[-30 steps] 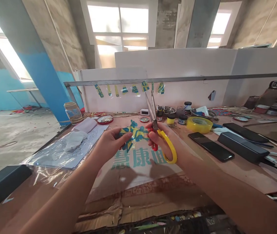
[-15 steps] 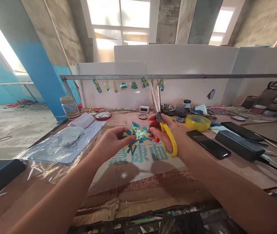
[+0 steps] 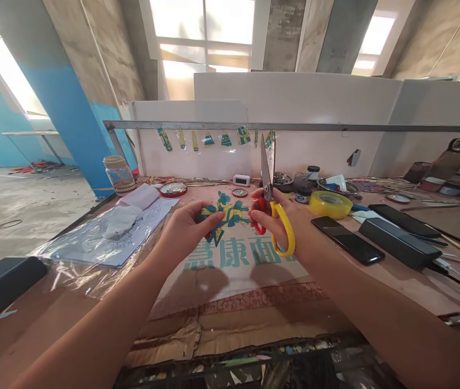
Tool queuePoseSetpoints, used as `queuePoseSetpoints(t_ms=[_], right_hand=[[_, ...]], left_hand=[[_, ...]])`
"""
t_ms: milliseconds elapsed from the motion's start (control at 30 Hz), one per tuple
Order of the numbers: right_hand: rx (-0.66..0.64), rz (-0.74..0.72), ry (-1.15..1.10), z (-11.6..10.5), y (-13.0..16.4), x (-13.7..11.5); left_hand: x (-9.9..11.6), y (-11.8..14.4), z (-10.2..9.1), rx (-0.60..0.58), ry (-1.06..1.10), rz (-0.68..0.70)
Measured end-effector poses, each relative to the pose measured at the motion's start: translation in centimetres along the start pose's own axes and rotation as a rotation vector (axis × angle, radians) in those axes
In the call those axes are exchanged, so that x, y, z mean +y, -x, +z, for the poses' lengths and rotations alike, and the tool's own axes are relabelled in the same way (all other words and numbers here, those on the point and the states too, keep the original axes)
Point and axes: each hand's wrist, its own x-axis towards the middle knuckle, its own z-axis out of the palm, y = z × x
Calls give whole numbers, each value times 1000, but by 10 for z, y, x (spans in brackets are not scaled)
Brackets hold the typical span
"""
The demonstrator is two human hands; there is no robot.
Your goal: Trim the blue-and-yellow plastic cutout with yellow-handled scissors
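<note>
My left hand (image 3: 189, 227) pinches a blue-and-yellow cut-out figure (image 3: 235, 213) between thumb and fingers, above a sheet printed with large green characters (image 3: 233, 254). In my right hand (image 3: 282, 216) are scissors (image 3: 282, 229) with one yellow and one red handle loop. Their blades point up, away from the figure, and look nearly closed. The right fingertips are close to the figure's right edge; whether they touch it I cannot tell. Behind, a row of small blue-and-yellow cut-outs (image 3: 225, 139) hangs from a metal rail (image 3: 314, 127).
On the right lie a yellow tape roll (image 3: 330, 204), a smartphone (image 3: 347, 239) and a black power adapter (image 3: 399, 243). Papers under clear plastic (image 3: 148, 227) and a glass jar (image 3: 119, 175) are on the left. A small white clock (image 3: 241, 180) stands at the back.
The view has shifted slightly. The cut-out figure has tilted in my left hand, and its shine has faded. My right fingertips have drawn a little away to the right with the scissors.
</note>
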Motion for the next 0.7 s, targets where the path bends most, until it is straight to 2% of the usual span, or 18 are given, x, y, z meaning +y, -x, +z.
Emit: queuePoseSetpoints(t_ms=[167,267,333,433,500,700], right_hand=[[21,-21,-23,3,1,3],[-9,-13,16,5,2,0],[-34,19,43,7,5,-4],[-73,78,-12,10,8,-6],[-109,104,-47,11,11,-7],[-97,87,-32,15,15,-3]], left_hand=[[-5,-1,1,-102,16,-12],[-4,-2,3,-135,8,-28],[-2,-2,1,-74,32,-1],[0,-3,-3,90,72,82],[-1,-4,-5,126,58,98],[0,0,1,-21,5,84]])
